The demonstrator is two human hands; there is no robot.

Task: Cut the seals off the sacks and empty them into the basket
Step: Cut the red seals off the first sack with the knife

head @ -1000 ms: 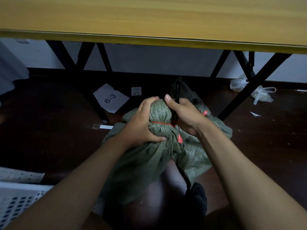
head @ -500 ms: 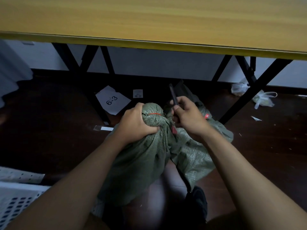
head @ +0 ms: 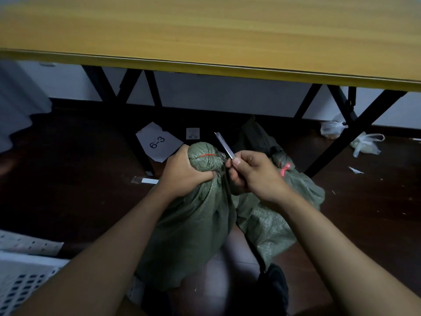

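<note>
The fingers (head: 237,162) of the right hand (head: 257,176) are pinched tight on the handle of a slim utility knife (head: 224,145), whose pale blade slants up and away to the left, its lower end just beside the gathered neck of the near sack (head: 193,215). The left hand (head: 184,172) is closed in a full fist around that neck, just under the bunched top, where a thin red seal (head: 206,155) circles the green woven cloth. Whether the blade touches the seal cannot be told. The near sack stands on the dark wooden floor (head: 68,179) between the two forearms, its body sagging toward the camera. A second green sack (head: 284,201) lies just behind and to the right, touching the first, with its own red seal (head: 284,170) tied at its neck. The white perforated basket (head: 20,279) sits at the lower left corner, apart from both sacks. Farther off, a sheet of paper marked "6-3" (head: 157,142) lies on the floor beneath the yellow wooden counter (head: 205,35), and white plastic bags (head: 362,144) lie at the far right.
</note>
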